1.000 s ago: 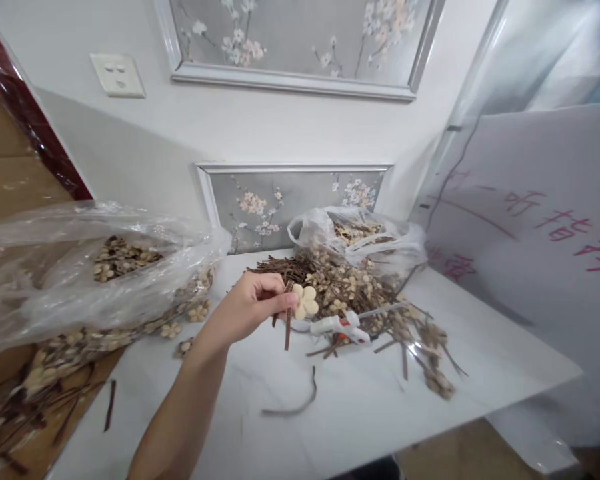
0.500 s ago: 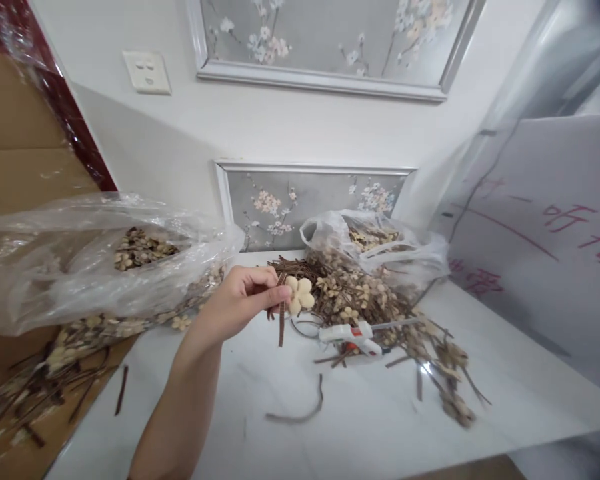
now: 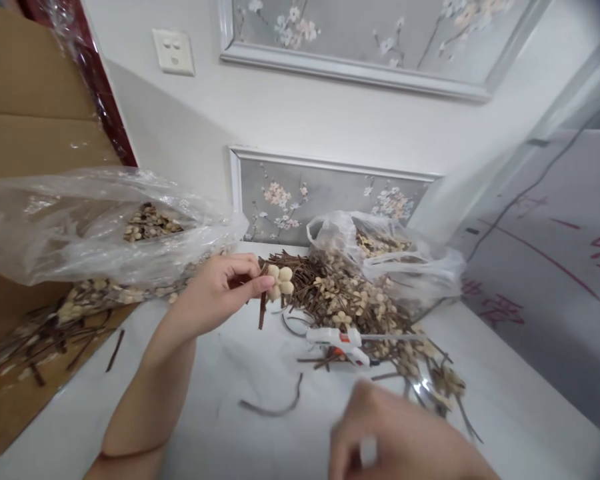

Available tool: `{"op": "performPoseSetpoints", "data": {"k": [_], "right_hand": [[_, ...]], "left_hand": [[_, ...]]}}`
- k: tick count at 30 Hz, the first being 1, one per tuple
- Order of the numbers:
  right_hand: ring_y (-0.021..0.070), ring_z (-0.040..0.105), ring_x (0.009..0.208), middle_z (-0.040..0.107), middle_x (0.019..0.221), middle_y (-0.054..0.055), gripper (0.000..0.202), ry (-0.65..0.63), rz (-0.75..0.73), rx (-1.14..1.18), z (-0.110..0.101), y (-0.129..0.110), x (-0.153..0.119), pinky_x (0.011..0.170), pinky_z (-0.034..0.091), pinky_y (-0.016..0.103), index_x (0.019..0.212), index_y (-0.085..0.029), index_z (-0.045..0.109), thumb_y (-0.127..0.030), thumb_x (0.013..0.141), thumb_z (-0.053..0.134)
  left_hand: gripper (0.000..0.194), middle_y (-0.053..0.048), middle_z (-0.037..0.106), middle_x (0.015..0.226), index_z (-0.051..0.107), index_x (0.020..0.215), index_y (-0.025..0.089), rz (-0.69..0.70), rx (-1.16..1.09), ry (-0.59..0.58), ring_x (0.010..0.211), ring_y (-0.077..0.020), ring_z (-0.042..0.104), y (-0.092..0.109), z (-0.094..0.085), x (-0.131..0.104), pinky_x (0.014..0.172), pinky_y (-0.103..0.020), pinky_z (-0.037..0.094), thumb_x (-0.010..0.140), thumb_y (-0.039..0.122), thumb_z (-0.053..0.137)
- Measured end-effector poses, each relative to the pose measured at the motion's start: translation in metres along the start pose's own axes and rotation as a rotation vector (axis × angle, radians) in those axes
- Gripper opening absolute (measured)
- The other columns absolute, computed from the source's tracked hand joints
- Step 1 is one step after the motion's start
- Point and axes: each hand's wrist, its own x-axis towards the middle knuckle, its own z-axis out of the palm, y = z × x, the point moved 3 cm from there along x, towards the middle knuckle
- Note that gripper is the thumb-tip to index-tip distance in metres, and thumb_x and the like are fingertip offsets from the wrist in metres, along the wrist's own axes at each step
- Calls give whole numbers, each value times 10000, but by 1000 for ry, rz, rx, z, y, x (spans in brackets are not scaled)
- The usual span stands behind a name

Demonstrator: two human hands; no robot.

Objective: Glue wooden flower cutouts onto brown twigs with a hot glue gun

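Observation:
My left hand (image 3: 227, 287) is closed, thumb against fingers, on a cream flower-shaped piece (image 3: 281, 281) with rounded petals. A thin brown strip (image 3: 263, 312) hangs down from the same grip. Low in the view, my right hand (image 3: 395, 433) is smeared by motion; its fingers look bent, and whether they hold anything cannot be made out. Between the hands lies a white hot glue gun (image 3: 336, 337) with orange parts and a glue stick pointing right. Behind it spreads a pile of flower pieces and brown strips (image 3: 360, 300).
A clear plastic bag (image 3: 80, 247) with flower pieces sits on the left near a cardboard box (image 3: 30, 153). A white plastic bag (image 3: 400, 267) stands behind the pile. One curved strip (image 3: 275, 410) lies on the white table (image 3: 220, 400). A marked panel (image 3: 550, 267) borders the right.
My right hand has come into view at the bottom. The whole view has shifted a little; my left hand still grips the flower piece and strip.

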Motion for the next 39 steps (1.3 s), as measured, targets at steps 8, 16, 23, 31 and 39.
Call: {"op": "performPoseSetpoints", "data": {"k": [8,16,23,31,39], "right_hand": [[174,638,669,716,769,68,321,811,243,-665,-83,1,80,607,399,252,869,-171,691,-264,962,398],[214,701,796,764,849,91,222,546,326,-761,-60,16,110,694,436,266,835,-183,759,-216,889,546],[334,723,800,750,828,186,462,233,258,-993,-19,27,105,679,516,378,932,-94,742,-532,867,609],[332,733,825,756,846,178,122,-158,275,-1036,12,50,121,622,527,345,862,-96,746,-163,779,687],[224,678,909,744,931,91,166,298,122,-772,-32,37,97,795,459,292,895,-170,721,-259,856,586]], "left_hand": [[374,-4,510,658,558,578,156,5,151,105,605,-116,483,-6,-6,1,547,-237,373,898,349,585],[348,-3,515,668,553,585,164,4,170,35,599,-116,472,0,3,-4,551,-249,360,894,323,584],[386,0,536,627,524,531,159,-22,128,59,575,-105,500,2,-1,-2,535,-223,387,869,322,617],[370,-54,637,723,602,580,146,-79,96,57,701,-163,620,-2,-6,-10,630,-263,471,882,361,607],[401,-19,554,642,542,536,149,-29,14,60,599,-119,529,-2,-10,-16,542,-235,405,871,351,629]]}}
